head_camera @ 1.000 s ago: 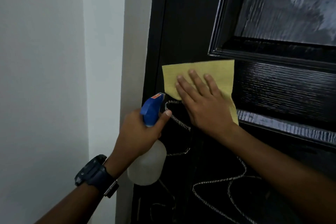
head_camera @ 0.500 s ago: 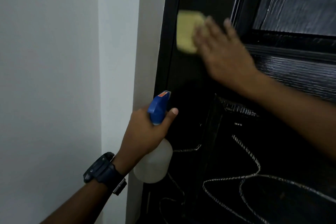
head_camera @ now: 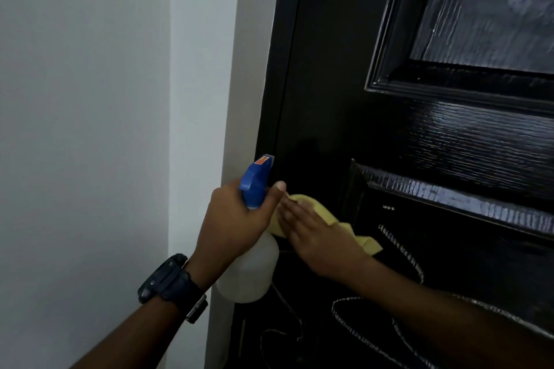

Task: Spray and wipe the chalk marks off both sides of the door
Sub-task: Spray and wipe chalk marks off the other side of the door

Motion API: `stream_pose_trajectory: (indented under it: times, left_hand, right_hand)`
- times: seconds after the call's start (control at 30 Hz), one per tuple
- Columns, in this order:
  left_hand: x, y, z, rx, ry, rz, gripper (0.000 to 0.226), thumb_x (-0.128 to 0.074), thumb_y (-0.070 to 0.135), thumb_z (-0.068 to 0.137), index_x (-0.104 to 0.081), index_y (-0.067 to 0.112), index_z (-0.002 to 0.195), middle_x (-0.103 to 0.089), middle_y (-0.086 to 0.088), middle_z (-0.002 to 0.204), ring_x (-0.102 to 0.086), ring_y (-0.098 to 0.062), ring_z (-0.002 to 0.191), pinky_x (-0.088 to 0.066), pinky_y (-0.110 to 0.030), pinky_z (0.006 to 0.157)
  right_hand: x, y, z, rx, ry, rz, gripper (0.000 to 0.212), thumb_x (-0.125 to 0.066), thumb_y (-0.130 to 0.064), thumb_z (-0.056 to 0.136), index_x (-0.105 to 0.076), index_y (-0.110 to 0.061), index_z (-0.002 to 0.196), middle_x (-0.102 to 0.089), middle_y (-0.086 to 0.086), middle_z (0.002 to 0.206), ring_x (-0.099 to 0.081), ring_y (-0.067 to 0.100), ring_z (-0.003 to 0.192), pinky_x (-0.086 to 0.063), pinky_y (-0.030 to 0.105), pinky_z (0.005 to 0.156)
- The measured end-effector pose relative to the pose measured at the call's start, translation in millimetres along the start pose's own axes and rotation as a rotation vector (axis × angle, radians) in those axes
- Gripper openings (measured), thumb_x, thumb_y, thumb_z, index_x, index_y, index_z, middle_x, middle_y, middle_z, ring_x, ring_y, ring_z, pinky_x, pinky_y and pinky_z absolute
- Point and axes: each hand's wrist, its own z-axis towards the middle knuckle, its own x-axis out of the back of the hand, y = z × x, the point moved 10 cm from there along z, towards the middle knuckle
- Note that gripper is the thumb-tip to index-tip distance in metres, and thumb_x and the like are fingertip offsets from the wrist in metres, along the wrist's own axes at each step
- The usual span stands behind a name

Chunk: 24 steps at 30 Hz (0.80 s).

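- Foremost, door [head_camera: 344, 84]: black, panelled, filling the right; chalk marks [head_camera: 401, 252] on its lower part.
- Wall [head_camera: 90, 129]: pale, left.
- Spray bottle [head_camera: 248, 272]: blue head, gripped by left hand [head_camera: 233, 225].
- Yellow cloth [head_camera: 314, 210]: pressed to door under flat right hand [head_camera: 320, 240].
- Dark wristwatch [head_camera: 171, 281]: left wrist.

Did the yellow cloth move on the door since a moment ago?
Yes. The yellow cloth went down the door: it was up beside the raised panel's corner, and now the right hand presses it low, next to the spray bottle.
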Motion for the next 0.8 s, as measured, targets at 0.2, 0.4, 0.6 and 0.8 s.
stream_pose_trajectory:
  times: [0.2, 0.4, 0.6, 0.8]
  left_hand:
    - [-3.3, 2.9, -2.9, -0.023, 0.008, -0.008, 0.033, -0.061, 0.058, 0.081, -0.056, 0.027, 0.074, -0.061, 0.004, 0.056, -0.063, -0.011, 0.057, -0.048, -0.018, 0.051]
    - [1.2, 1.7, -11.3, 0.003, 0.01, -0.003, 0.05, -0.06, 0.059, 0.078, -0.059, 0.009, 0.075, -0.063, -0.011, 0.056, -0.063, -0.019, 0.053, -0.047, -0.036, 0.053]
    - [-1.7, 6.0, -14.1, -0.012, -0.003, 0.029, 0.051, -0.059, 0.062, 0.078, -0.058, 0.011, 0.073, -0.061, -0.009, 0.054, -0.062, -0.018, 0.055, -0.046, -0.034, 0.05]
    - [0.2, 22.3, -14.8, -0.061, 0.023, 0.007, 0.028, -0.059, 0.055, 0.078, -0.052, 0.029, 0.071, -0.056, 0.004, 0.054, -0.06, -0.007, 0.056, -0.043, -0.014, 0.048]
  right_hand:
    - [17.0, 23.4, -0.3, -0.042, 0.065, -0.011, 0.049, -0.031, -0.014, 0.099, -0.054, 0.003, 0.139, -0.045, 0.025, 0.15, -0.034, 0.041, 0.145, -0.01, 0.054, 0.124]
    - [103.5, 148.6, 23.6, -0.302, 0.28, -0.175, 0.041, -0.035, -0.011, 0.101, -0.058, 0.004, 0.131, -0.048, 0.025, 0.147, -0.032, 0.044, 0.145, -0.018, 0.062, 0.118]
    - [96.8, 112.6, 37.5, -0.111, 0.395, 0.13, 0.027, -0.049, -0.008, 0.092, -0.071, 0.004, 0.102, -0.069, 0.023, 0.107, -0.066, 0.039, 0.095, -0.054, 0.049, 0.087]
    - [27.4, 21.9, 10.0, 0.068, 0.294, 0.295, 0.021, -0.052, -0.008, 0.1, -0.071, 0.001, 0.102, -0.069, 0.017, 0.103, -0.065, 0.035, 0.096, -0.052, 0.048, 0.081]
